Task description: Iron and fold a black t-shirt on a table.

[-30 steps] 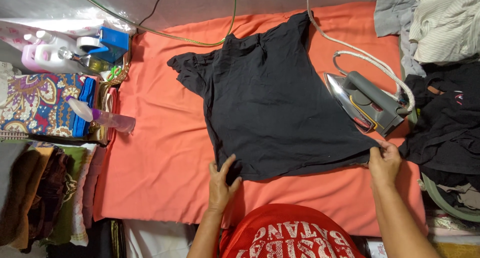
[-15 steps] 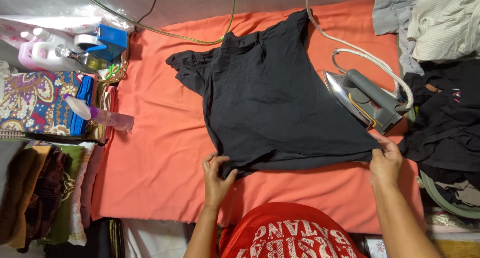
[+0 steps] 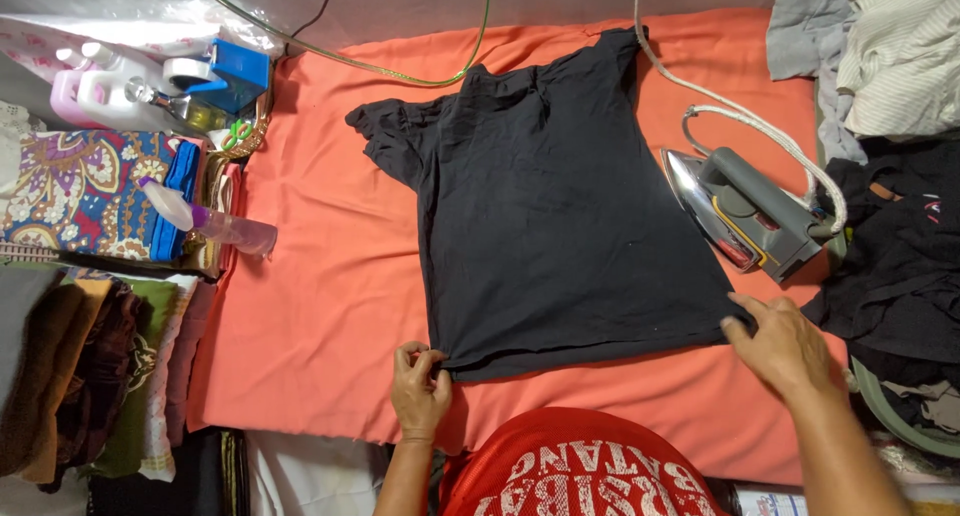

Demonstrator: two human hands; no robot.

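Black shirt (image 3: 560, 216) flat on orange cloth (image 3: 320, 306) — both hands (left (image 3: 420, 388), right (image 3: 780, 344)) at its hem.

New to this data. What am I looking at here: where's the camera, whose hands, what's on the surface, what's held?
There is no machine: a person works with bare hands. The single view comes from a camera on that person's head, looking down, so the arms enter from the bottom edge.

An orange cloth covers the work surface. A black shirt lies flat on it, collar end away from the person. The left hand pinches the shirt's near hem corner. The right hand presses on the opposite hem corner.

An iron lies on its side right of the shirt, its cord running to the top edge. A spray bottle lies at the cloth's left edge. Stacks of folded clothes sit left, and a loose pile sits right.
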